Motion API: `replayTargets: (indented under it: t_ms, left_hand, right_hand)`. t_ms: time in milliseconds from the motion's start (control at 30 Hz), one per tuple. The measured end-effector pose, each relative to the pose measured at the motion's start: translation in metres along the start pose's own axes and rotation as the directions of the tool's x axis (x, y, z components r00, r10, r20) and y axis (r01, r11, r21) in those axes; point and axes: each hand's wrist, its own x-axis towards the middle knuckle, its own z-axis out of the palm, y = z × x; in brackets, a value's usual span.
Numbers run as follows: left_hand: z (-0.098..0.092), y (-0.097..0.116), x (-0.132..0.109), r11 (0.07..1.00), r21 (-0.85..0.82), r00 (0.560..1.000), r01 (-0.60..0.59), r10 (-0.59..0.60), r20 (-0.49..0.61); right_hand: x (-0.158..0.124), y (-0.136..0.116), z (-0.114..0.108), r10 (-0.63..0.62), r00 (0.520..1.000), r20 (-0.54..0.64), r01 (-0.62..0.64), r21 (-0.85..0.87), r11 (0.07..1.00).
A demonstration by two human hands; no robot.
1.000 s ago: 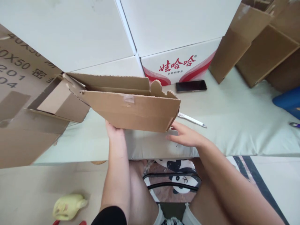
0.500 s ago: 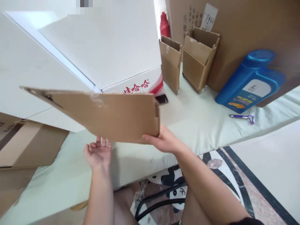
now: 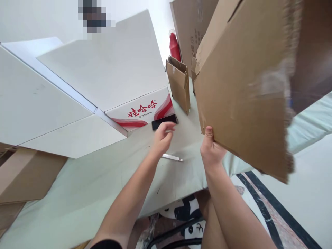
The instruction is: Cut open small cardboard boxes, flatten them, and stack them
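R grip clamped on the lower corner of the flat cardboard box, held up tilted over the desk's right side. L grip loose, half-open, empty, hovering just by the phone. White pen-like tool lies on the desk near it.

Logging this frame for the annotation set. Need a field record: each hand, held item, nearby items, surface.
left hand: left hand empty, fingers loosely curled, just short of the black phone; contact unclear
right hand: right hand grips the lower corner of the flattened cardboard box
held item: raised and tilted, off the surface
between hands: white pen-like tool lying flat
behind: white carton with red print, small upright cardboard box, red bottle
surface: pale green mat
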Motion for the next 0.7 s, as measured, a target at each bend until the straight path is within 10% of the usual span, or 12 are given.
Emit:
replayTargets:
  t_ms: [167, 333, 700]
  left_hand:
    - [0.053, 0.028, 0.071, 0.755, 0.640, 0.954, -0.146, -0.064, 0.293]
    - [0.072, 0.039, 0.109, 0.467, 0.869, 0.924, -0.163, -0.236, 0.300]
    - [0.068, 0.018, 0.124, 0.454, 0.876, 0.969, -0.164, -0.091, 0.229]
  right_hand:
    - [0.001, 0.017, 0.013, -0.009, 0.987, 0.163, 0.009, 0.002, 1.000]
    - [0.006, 0.029, 0.027, 0.091, 0.987, 0.136, -0.093, 0.007, 0.996]
    - [0.020, 0.041, 0.036, 0.089, 0.958, 0.274, -0.092, -0.003, 0.996]
